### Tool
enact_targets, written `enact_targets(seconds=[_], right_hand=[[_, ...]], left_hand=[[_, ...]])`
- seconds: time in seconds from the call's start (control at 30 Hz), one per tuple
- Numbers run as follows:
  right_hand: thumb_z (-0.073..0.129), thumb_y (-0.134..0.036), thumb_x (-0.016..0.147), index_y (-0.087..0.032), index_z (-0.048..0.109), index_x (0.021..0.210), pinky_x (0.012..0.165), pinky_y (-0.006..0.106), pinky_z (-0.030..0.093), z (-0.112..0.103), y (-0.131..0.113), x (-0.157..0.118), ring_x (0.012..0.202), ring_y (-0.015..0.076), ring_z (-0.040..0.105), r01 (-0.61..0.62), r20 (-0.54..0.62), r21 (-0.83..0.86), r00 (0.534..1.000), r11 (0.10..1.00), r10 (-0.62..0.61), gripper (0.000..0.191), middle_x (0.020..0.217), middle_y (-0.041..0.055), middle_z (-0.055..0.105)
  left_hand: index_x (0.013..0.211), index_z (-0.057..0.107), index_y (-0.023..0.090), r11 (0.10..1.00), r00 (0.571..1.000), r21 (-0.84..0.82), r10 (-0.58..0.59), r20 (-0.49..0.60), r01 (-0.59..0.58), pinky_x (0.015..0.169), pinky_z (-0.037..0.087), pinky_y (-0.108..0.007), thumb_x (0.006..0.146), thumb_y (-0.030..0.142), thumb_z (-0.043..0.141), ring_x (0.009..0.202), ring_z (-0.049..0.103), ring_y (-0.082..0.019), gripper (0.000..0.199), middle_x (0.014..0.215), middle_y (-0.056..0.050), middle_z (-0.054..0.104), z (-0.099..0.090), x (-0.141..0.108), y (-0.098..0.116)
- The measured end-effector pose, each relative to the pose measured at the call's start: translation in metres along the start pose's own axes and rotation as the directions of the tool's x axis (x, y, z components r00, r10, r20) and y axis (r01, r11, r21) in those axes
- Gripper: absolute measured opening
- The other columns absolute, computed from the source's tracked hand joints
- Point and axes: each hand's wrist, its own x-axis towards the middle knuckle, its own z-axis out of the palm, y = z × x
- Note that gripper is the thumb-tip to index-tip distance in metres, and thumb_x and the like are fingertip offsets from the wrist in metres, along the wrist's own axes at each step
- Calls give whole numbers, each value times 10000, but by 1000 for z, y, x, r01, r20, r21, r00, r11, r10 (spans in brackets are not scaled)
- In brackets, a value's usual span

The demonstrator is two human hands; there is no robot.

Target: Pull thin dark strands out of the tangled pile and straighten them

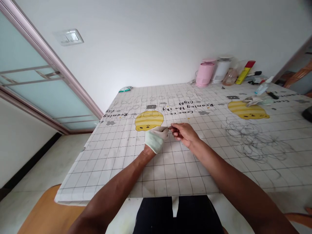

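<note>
My left hand (156, 138), in a pale glove, is closed in a pinch above the near middle of the table, beside a printed yellow bear (148, 119). Fingertip to fingertip with it, my bare right hand (184, 132) is also pinched shut. Whatever lies between the fingers is too small to make out. To the right of my hands a loose tangle of thin dark wire or thread (253, 139) spreads over the tablecloth (117, 159). Thin dark loops (168, 97) lie in rows toward the back of the table.
Along the wall stand a pink cylinder-shaped device (205, 74), a white one (221, 70), a yellow can with a red cap (245, 73) and a clear spray bottle (264, 86). A crumpled glove (258, 100) lies before them. A green packet (125, 89) sits at the back left corner.
</note>
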Motion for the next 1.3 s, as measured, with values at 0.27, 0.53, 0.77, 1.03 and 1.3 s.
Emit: enact_targets(seconds=[0.27,0.53,0.77,1.03,1.3], right_hand=[[689,-412,919,-149,734,912,428,246,422,-20,-14,5,601,154,613,303,106,-472,952,828,-288,267,838,104,734],[586,-162,959,-278,733,1241,1190,628,377,-37,-43,-6,1440,331,447,797,744,-570,397,-200,-538,338,1525,80,556],[603,-262,1025,-242,776,1018,1102,537,462,-37,-40,-6,1318,301,561,812,824,-517,387,-272,-413,174,1314,86,702],[582,-340,1056,-245,723,844,939,484,476,-33,-39,-9,985,277,629,755,821,-562,458,-338,-341,271,934,79,728],[548,-377,1063,-264,708,773,857,438,467,-30,-30,-8,850,252,586,728,757,-632,506,-266,-413,350,770,60,653]], left_hand=[[701,739,217,976,993,-200,-66,94,84,564,444,-236,850,378,634,586,578,-122,243,672,8,692,-15,2,0],[758,761,171,947,963,-307,-14,270,100,511,427,-212,786,279,670,540,556,-102,144,642,-14,659,-43,20,-7],[715,751,167,968,958,-246,29,286,44,484,410,-233,775,268,675,520,538,-113,140,607,-27,635,-62,26,-17],[687,736,160,951,944,-287,-12,329,112,471,394,-242,752,222,686,493,551,-122,103,566,-22,617,-64,31,-19],[709,735,148,929,942,-340,-27,334,147,449,392,-234,761,222,705,469,555,-118,96,554,-17,606,-68,36,-29]])
